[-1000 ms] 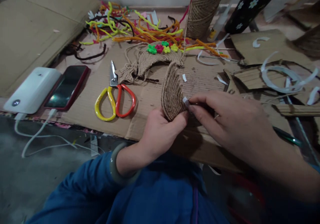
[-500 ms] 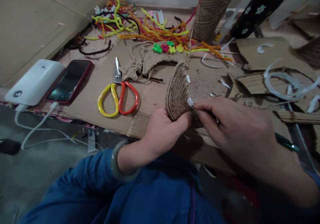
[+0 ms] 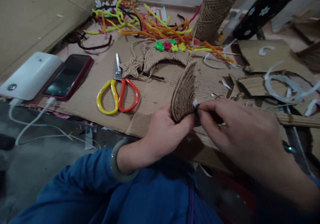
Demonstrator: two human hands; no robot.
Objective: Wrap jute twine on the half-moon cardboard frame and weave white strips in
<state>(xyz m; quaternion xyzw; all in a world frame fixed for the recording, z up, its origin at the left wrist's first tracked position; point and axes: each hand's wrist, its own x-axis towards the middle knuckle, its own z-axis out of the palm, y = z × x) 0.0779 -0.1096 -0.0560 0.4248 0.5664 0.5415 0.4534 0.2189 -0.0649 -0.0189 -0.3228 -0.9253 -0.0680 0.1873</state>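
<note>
Jute-wrapped curved piece [image 3: 183, 95] stood on edge over the cardboard sheet [image 3: 152, 94], near its front edge. Left hand [image 3: 163, 132] clamped its lower end from below, thumb up against it. Right hand [image 3: 240, 130] pinched a small white tab [image 3: 195, 103] at the piece's rim, fingertips [image 3: 201, 112] closed on it. Scissors [image 3: 117, 90] with yellow and red handles lay just left. Beyond them, a braided jute piece with little flowers [image 3: 165, 52], pipe cleaners [image 3: 150, 24], a twine spool [image 3: 215, 10]. Phone [image 3: 66, 77] and white power bank [image 3: 30, 75] far left.
</note>
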